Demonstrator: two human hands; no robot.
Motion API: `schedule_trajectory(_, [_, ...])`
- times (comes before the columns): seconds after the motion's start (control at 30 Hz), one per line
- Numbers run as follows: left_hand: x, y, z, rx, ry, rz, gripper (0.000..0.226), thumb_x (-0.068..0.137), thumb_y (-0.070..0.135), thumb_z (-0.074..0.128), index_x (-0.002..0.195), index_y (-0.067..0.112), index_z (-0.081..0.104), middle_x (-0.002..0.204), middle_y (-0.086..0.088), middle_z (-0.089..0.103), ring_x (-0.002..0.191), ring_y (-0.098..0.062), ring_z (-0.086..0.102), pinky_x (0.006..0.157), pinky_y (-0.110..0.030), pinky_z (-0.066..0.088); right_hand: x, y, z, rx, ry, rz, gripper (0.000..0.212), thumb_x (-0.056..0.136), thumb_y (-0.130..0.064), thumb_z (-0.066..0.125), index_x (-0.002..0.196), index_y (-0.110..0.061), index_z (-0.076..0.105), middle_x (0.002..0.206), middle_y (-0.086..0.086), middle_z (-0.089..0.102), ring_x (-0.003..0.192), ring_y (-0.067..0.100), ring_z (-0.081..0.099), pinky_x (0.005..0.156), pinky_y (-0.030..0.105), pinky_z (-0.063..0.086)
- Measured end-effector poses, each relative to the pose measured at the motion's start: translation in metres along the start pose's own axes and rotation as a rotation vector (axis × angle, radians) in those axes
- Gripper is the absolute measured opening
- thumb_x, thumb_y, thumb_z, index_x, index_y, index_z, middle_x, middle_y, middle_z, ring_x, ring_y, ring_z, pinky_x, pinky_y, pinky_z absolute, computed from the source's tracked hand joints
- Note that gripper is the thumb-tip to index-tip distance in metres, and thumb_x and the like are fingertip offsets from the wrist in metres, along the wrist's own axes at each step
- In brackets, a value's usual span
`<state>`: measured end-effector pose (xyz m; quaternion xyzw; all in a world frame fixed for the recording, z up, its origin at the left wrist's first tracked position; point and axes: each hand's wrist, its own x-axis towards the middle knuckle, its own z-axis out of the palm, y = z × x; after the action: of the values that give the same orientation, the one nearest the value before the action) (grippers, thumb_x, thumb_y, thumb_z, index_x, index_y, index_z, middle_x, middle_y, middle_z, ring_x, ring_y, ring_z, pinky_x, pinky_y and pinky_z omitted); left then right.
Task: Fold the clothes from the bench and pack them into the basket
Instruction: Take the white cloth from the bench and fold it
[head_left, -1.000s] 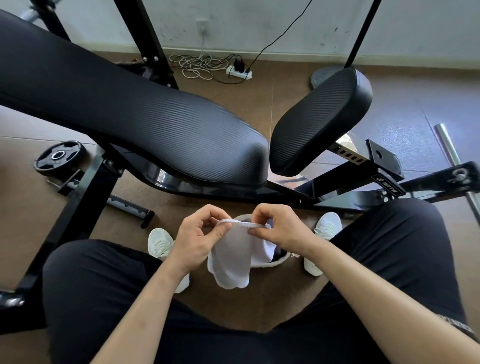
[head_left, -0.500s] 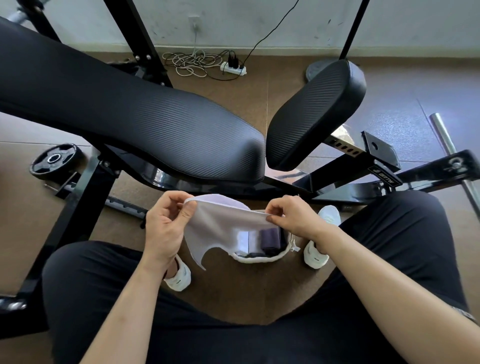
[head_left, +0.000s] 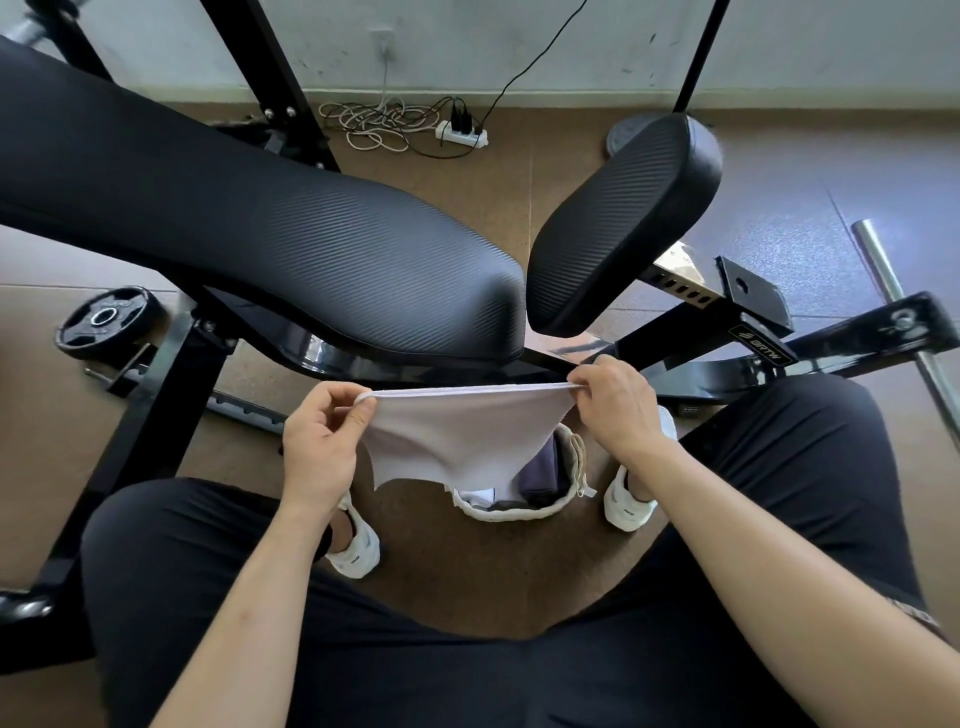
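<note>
Left hand (head_left: 322, 447) and right hand (head_left: 615, 402) each pinch a waistband end of the white underwear (head_left: 457, 436), stretched taut above the floor basket (head_left: 511, 513), I'd guess to square it up for folding.

brand label (head_left: 762, 347) on black bench frame (head_left: 852, 340), lettering roughly "BRTW", partly blurred

place: home gym | shows it: padded weight bench (head_left: 311, 249) | weight plate (head_left: 106, 321) | steel bar (head_left: 906, 317) on floor
</note>
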<state>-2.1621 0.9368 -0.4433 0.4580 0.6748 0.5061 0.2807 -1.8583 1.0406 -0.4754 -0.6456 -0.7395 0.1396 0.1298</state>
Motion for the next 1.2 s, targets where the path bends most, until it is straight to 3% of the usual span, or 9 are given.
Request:
schedule_trajectory(0.13, [0.005,-0.014,-0.001,0.121,-0.054,-0.081,0.015,0.094,0.011,0.070,0.088,0.024,0.068,0.088,0.002,0.069,0.082,-0.011,0.063,0.077,-0.024,0.051,0.001,0.002,-0.007,0.094,0.070,0.001,0.018,0.089,-0.005,0.058,0.089,-0.015,0.073,0.091,0.002,0.061,0.093,0.030,0.059,0.070,0.034,0.041])
schedule_trajectory(0.23, [0.007,-0.018,0.001,0.136,-0.050,-0.141,0.014,0.095,0.011,0.069,0.088,0.022,0.067,0.088,0.002,0.069,0.080,-0.009,0.062,0.076,-0.024,0.049,-0.001,-0.003,-0.016,0.225,0.292,-0.087,0.014,0.088,-0.001,0.064,0.091,-0.012,0.073,0.089,0.001,0.061,0.082,0.023,0.058,0.066,0.031,0.042])
schedule_trajectory(0.33, [0.007,-0.011,0.004,0.119,0.092,-0.055,0.006,0.098,0.011,0.065,0.096,0.017,0.064,0.091,0.005,0.067,0.083,-0.006,0.062,0.078,-0.019,0.048,-0.006,-0.012,-0.023,0.272,0.515,-0.205,0.013,0.086,0.000,0.068,0.094,-0.007,0.075,0.086,0.003,0.063,0.073,0.015,0.055,0.062,0.026,0.043])
schedule_trajectory(0.5, [0.006,-0.026,0.005,0.183,0.000,-0.191,0.007,0.098,0.015,0.065,0.095,0.021,0.063,0.097,-0.001,0.069,0.092,-0.016,0.064,0.077,-0.025,0.048,-0.002,-0.003,-0.021,0.173,0.022,-0.047,0.027,0.084,-0.005,0.064,0.105,-0.018,0.074,0.079,-0.013,0.054,0.085,0.023,0.060,0.075,0.037,0.048])
schedule_trajectory(0.57, [0.006,-0.029,0.006,0.196,0.010,-0.239,0.005,0.099,0.018,0.064,0.095,0.021,0.063,0.097,-0.002,0.069,0.093,-0.017,0.064,0.075,-0.026,0.047,-0.002,-0.002,-0.021,0.155,-0.080,-0.021,0.027,0.083,-0.006,0.066,0.105,-0.019,0.073,0.079,-0.012,0.056,0.091,0.024,0.061,0.079,0.035,0.047])
schedule_trajectory(0.73, [0.007,-0.023,0.010,0.178,0.074,-0.254,0.003,0.099,0.016,0.063,0.101,0.014,0.063,0.099,0.000,0.065,0.094,-0.015,0.061,0.072,-0.019,0.044,-0.001,-0.003,-0.027,0.116,-0.154,-0.054,0.015,0.086,-0.009,0.068,0.096,-0.017,0.075,0.082,-0.008,0.060,0.092,0.022,0.062,0.079,0.032,0.045])
schedule_trajectory(0.9, [0.009,-0.022,0.010,0.177,0.067,-0.228,0.001,0.099,0.017,0.064,0.099,0.018,0.064,0.098,0.002,0.067,0.089,-0.011,0.061,0.080,-0.026,0.050,0.000,-0.001,-0.025,0.050,-0.195,-0.049,0.013,0.087,-0.012,0.067,0.078,-0.021,0.071,0.093,-0.001,0.058,0.095,0.025,0.059,0.077,0.031,0.040])
schedule_trajectory(1.1, [0.010,-0.021,0.008,0.125,0.106,-0.195,0.001,0.099,0.019,0.064,0.099,0.019,0.063,0.099,-0.002,0.068,0.092,-0.015,0.062,0.083,-0.031,0.050,0.003,0.005,-0.022,0.311,-0.187,0.081,0.024,0.087,-0.017,0.073,0.070,-0.028,0.060,0.082,-0.003,0.066,0.083,0.018,0.063,0.066,0.024,0.041])
schedule_trajectory(1.2, [0.010,-0.022,0.008,0.086,0.138,-0.209,0.002,0.099,0.018,0.063,0.098,0.020,0.063,0.093,0.003,0.065,0.087,-0.012,0.060,0.079,-0.028,0.048,0.005,0.007,-0.021,0.600,-0.113,0.135,0.016,0.085,-0.011,0.077,0.080,-0.022,0.067,0.086,0.002,0.073,0.078,0.014,0.064,0.073,0.027,0.051])
